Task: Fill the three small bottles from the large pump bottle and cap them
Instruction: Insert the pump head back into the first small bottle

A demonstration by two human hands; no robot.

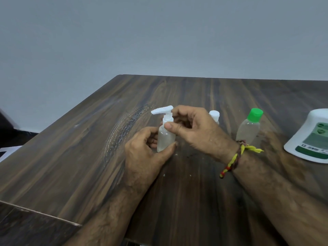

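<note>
A small clear bottle [165, 139] with a white pump top [162, 110] stands upright on the wooden table [88, 148]. My left hand [143, 153] grips its body from the left and front. My right hand [193, 128] pinches the white collar just under the pump head. Behind my right hand a second small bottle with a white cap [214, 115] is mostly hidden. A third small clear bottle with a green cap [249, 127] stands to the right. The large white bottle [310, 137] with a green label is at the right edge; its pump is out of view.
The table's far edge runs below a plain grey wall, and its left edge slants toward me. A dark object [7, 125] and some white paper [8, 150] lie off the table at the left. A thread band [236, 157] circles my right wrist.
</note>
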